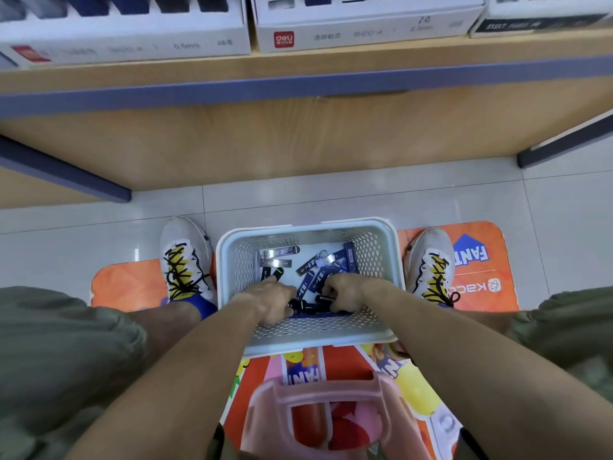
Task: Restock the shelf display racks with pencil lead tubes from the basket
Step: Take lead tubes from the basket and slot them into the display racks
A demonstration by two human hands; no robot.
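Both in basket (229, 260): left hand (272, 298) & right hand (345, 292) curled on dark tubes (306, 306) lying crosswise between; racks (365, 28) up ahead.

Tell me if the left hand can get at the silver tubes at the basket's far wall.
Probably yes: the left hand is already inside the open basket, and nothing covers the silver tubes just ahead of it.
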